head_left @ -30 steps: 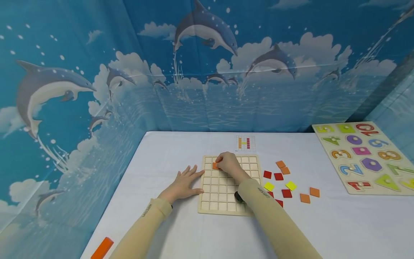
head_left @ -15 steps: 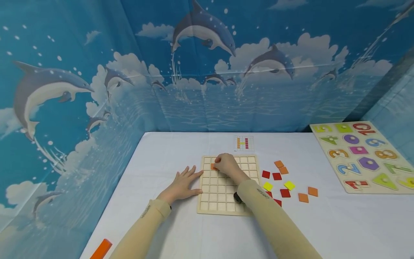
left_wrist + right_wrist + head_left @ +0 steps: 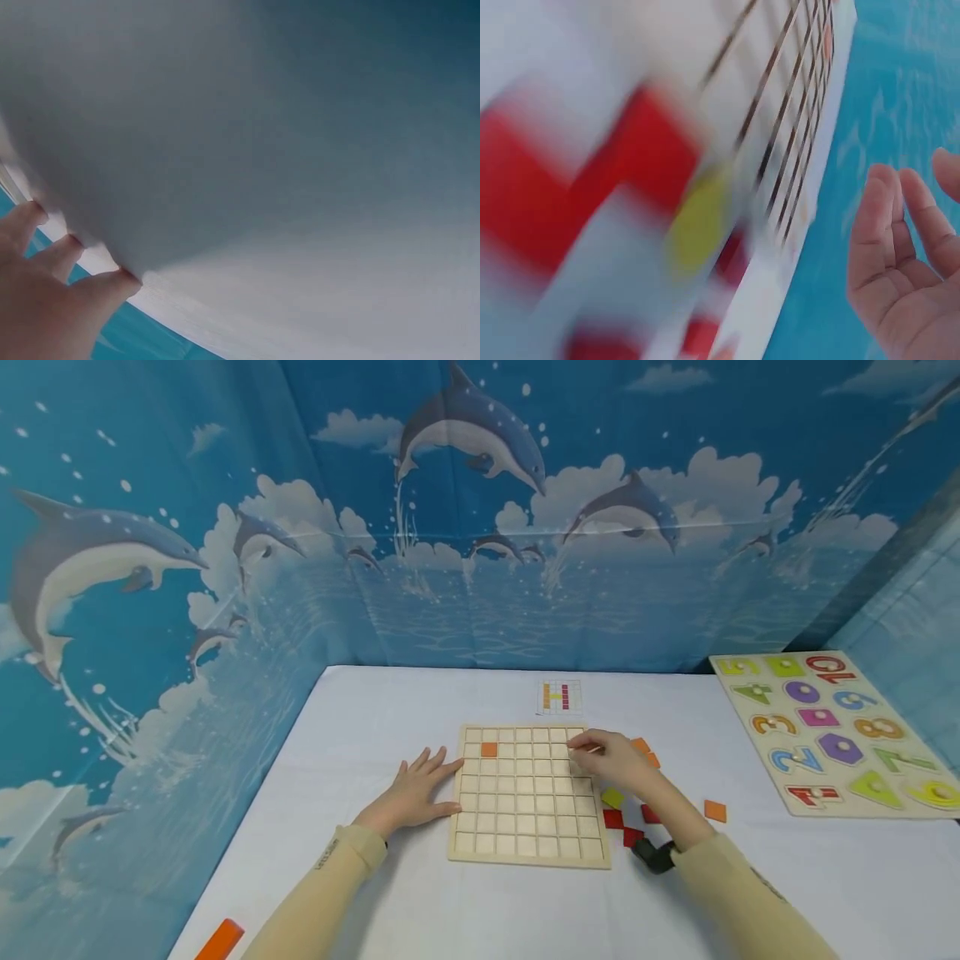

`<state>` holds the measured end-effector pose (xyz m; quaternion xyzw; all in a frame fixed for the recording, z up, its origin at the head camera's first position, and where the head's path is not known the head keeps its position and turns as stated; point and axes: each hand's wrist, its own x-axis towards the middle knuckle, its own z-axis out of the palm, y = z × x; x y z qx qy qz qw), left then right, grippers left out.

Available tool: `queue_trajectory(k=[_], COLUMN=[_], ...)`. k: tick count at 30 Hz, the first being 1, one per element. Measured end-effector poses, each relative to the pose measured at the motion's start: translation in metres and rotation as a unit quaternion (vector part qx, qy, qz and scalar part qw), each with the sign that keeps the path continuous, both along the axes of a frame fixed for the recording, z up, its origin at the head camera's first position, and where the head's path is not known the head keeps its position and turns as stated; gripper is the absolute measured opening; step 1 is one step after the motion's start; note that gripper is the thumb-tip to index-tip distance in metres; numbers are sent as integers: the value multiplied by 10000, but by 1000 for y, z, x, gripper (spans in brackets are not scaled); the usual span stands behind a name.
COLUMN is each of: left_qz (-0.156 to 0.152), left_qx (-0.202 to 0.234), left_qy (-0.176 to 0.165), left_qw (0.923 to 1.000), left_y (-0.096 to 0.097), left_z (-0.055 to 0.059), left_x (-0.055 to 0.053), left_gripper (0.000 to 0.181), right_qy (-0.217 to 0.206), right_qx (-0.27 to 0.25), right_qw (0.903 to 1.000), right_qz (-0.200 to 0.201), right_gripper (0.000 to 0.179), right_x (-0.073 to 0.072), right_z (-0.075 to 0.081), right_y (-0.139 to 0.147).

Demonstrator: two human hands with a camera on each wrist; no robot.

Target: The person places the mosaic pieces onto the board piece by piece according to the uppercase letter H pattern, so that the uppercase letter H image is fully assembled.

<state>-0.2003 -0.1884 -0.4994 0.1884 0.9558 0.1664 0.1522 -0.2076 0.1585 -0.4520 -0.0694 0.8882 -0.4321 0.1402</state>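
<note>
A wooden grid board (image 3: 525,863) lies flat on the white table. One orange square tile (image 3: 489,750) sits in a cell of its second row, near the upper left. My left hand (image 3: 412,795) rests with spread fingers at the board's left edge. Over the right edge is my right hand (image 3: 617,762), its fingers loosely bent; in the right wrist view this hand (image 3: 907,277) holds nothing. Partly under the right hand and forearm lie loose red tiles (image 3: 612,819), a yellow tile (image 3: 612,797) and orange tiles (image 3: 653,760).
Behind the board lies a small pattern card (image 3: 559,697) with orange, yellow and red squares. A number and shape puzzle board (image 3: 817,717) occupies the far right. An orange stick-like object (image 3: 220,939) is at the front left. Another orange tile (image 3: 716,811) lies right of the forearm.
My right hand has let go of the orange tile, which stays in its cell, and has moved right to the board's right edge. The left hand keeps its place.
</note>
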Motion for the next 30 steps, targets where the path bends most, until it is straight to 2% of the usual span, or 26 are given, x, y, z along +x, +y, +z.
queue_trajectory(k=[5, 9, 13, 18, 23, 30], left_qz=[-63, -77, -11, 61, 78, 46], left_qx=[-11, 5, 10, 3, 7, 21], left_qy=[-31, -8, -35, -97, -115, -107], left_qw=[10000, 10000, 10000, 9999, 9999, 9999], left_y=[1, 1, 1, 2, 2, 1], left_z=[4, 8, 8, 6, 5, 3], left_x=[0, -1, -1, 0, 1, 1], left_gripper=[77, 76, 77, 76, 77, 77], right_qy=[-204, -206, -188, -312, -437, -573], right_qx=[155, 310, 500, 651, 659, 755], right_qw=[9978, 9964, 9931, 9889, 9885, 9878], right_qz=[-608, -768, -1047, -1302, -1291, -1237], right_gripper=[43, 51, 56, 59, 56, 63], right_x=[30, 50, 64, 71, 72, 70], right_z=[-3, -9, -13, -18, -23, -24], right_y=[63, 106, 136, 155, 162, 166])
